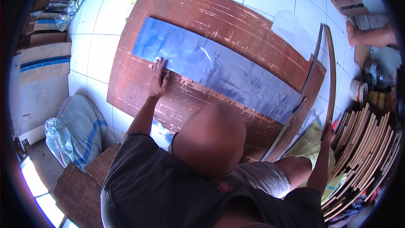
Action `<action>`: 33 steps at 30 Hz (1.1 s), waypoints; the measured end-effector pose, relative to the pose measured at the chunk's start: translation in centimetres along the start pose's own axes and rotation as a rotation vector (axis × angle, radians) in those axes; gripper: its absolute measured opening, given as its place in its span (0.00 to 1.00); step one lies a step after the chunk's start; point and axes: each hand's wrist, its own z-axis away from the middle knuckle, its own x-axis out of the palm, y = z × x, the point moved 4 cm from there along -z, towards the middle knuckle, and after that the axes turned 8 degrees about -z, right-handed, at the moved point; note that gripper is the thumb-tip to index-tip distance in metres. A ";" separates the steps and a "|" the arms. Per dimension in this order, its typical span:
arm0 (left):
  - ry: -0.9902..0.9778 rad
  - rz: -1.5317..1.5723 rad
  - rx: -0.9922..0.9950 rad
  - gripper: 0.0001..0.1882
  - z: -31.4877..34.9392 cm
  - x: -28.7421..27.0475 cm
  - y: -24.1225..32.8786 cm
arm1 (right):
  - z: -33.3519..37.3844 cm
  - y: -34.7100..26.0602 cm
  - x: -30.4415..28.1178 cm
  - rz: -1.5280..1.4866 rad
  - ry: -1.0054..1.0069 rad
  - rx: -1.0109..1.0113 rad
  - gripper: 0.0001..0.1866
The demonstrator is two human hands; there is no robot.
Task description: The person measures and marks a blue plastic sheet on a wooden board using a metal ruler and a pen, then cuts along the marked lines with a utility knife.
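Observation:
A long, shiny blue-grey sheet lies slantwise across a worn reddish-brown board on the floor. My left hand rests flat on the board, its fingertips at the sheet's near edge towards the left end. Off to the right, my right hand is closed round the near end of a long, thin wooden strip. A small red thing sticks up from that same hand; its kind is unclear. A long, narrow straightedge crosses the sheet's right end, its far end beside the strip's.
Stacked thin boards stand at the right. Behind them are a white bucket and another person's bare foot. A stuffed pale sack and brown board pieces lie at the left. A whitish sheet overlaps the board's far edge.

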 end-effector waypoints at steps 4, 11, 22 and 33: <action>0.009 -0.011 -0.384 0.42 1.7 -1.8 -3.0 | 3.6 -6.8 -2.7 0.204 0.093 -0.101 0.40; -0.110 0.076 -1.240 0.82 5.6 -0.3 -11.9 | 9.0 -23.9 -0.2 -0.099 -0.147 -0.433 0.28; -0.316 0.109 -1.248 0.87 1.6 -0.9 -8.7 | 10.8 -59.2 16.0 0.144 -0.543 -1.223 0.21; -0.333 0.039 -1.314 0.87 3.2 -2.5 -9.6 | 27.4 -77.2 34.6 0.313 -1.074 -1.238 0.21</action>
